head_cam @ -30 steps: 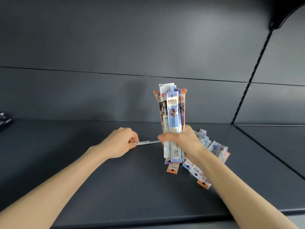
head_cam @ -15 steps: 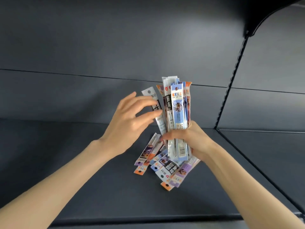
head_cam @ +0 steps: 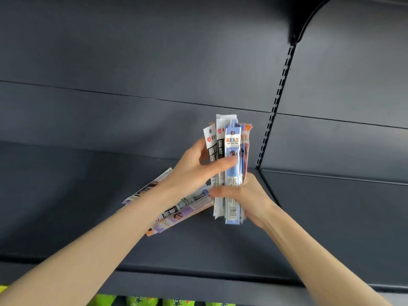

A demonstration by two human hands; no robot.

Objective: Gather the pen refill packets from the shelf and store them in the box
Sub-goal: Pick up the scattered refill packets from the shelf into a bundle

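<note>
Our right hand (head_cam: 247,195) clasps the upright bundle of pen refill packets (head_cam: 232,164) at its base. Our left hand (head_cam: 196,168), at ten o'clock, pinches its upper half. The loose packets (head_cam: 176,212) lie on the shelf (head_cam: 220,246) at eight o'clock. We should square the bundle's edges before gathering those.

The metal shelf (head_cam: 220,246) is dark slate-grey; in the upright bundle of narrow plastic pen refill packets (head_cam: 237,184), the front pale-blue packet (head_cam: 234,180) bears an orange label band and a white barcode patch; the white packets (head_cam: 210,138) beside it show red hearts and black bands with white characters; the loose flat packets (head_cam: 176,215) on the shelf mix lilac, white, black and orange; the bright green packs (head_cam: 141,301) below its front edge carry a darker print.
</note>
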